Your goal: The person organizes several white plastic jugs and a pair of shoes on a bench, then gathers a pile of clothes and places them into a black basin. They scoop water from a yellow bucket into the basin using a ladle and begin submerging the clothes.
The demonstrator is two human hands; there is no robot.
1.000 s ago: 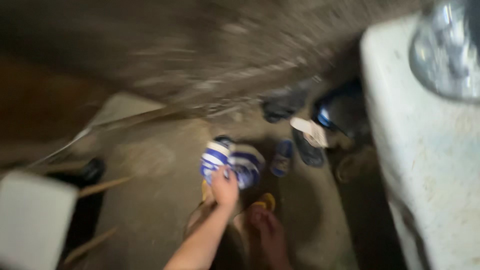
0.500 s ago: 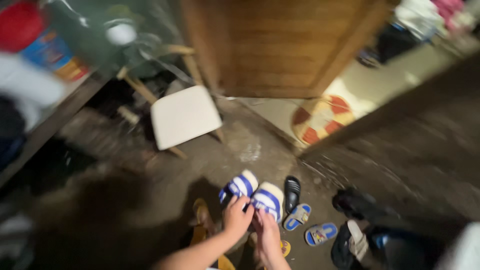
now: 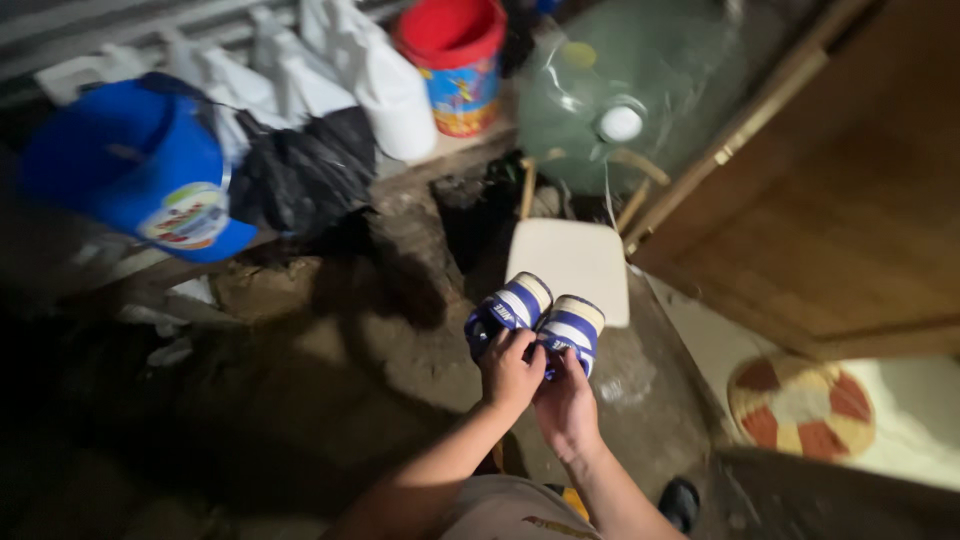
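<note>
1. Left hand [image 3: 510, 372] holds the left shoe [image 3: 506, 312] from behind, with its fingers curled over the heel
2. Right hand [image 3: 566, 402] holds the right shoe [image 3: 570, 330] the same way, with its fingers closed on the back of it
3. Both shoes are blue and white with stripes, and they are side by side and touching, held up in the air above the floor [image 3: 330, 400]
4. Just past the shoes stands a small white stool [image 3: 575, 262] with wooden legs
5. Behind the stool leans a big green jug [image 3: 600, 100] with a white cap
6. On the low shelf [image 3: 440, 160] there is a red bucket [image 3: 457, 55], a white bottle [image 3: 385, 85], a black bag [image 3: 300, 175] and a blue bucket [image 3: 150, 165] tipped on its side
7. To the right is a brown wooden door [image 3: 850, 190]
8. Near the door, on the ground, lies a round mat [image 3: 800, 405] in red and tan
9. Down by the feet a black sandal [image 3: 680, 500] shows on the dark floor
</note>
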